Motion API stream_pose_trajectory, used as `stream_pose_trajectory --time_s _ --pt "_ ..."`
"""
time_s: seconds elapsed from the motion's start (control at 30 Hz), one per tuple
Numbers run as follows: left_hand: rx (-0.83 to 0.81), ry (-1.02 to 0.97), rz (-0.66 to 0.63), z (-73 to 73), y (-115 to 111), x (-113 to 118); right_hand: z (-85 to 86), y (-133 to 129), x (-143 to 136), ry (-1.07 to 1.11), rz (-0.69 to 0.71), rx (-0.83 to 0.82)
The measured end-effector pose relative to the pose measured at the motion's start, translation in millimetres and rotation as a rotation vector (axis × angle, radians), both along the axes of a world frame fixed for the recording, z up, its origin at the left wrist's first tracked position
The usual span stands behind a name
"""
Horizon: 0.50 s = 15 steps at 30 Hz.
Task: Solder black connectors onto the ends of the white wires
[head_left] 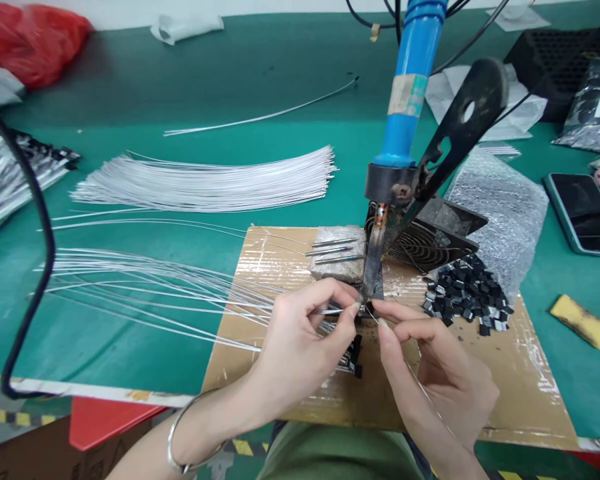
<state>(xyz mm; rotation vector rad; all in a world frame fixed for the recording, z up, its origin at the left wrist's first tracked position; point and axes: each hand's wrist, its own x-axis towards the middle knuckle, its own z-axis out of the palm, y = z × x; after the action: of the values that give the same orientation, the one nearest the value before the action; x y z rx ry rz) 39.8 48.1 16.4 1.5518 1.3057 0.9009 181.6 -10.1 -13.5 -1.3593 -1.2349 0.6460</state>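
A soldering iron (pixel 404 143) with a blue handle is clamped on a black metal bracket (pixel 460 120), its tip pointing down. Right at that tip, my left hand (pixel 300 340) pinches the end of a thin white wire (pixel 331 311) between thumb and forefinger. From the other side my right hand (pixel 437 367) pinches a thin strand of solder wire (pixel 427 393), which trails back over the palm. The solder's front end reaches the iron's tip; whether it touches the white wire is too small to tell. Under my left hand lie wires with black end pieces (pixel 356 357).
Cardboard (pixel 520 393) covers the work spot. On it are a grey block (pixel 337 270) with metal rods, a fan (pixel 425 240) and a pile of black connectors (pixel 467 297). White wire bundles (pixel 205 180) lie left; a phone (pixel 587 213) and yellow sponge (pixel 581 322) lie right.
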Motion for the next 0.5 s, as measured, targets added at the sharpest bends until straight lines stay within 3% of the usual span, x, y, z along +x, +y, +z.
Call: stream_pose_trajectory --time_s 0.5 --pt "0.015 0.000 -0.002 0.2 0.3 -2.4 4.0 0.1 -0.2 -0.036 -0.003 -0.021"
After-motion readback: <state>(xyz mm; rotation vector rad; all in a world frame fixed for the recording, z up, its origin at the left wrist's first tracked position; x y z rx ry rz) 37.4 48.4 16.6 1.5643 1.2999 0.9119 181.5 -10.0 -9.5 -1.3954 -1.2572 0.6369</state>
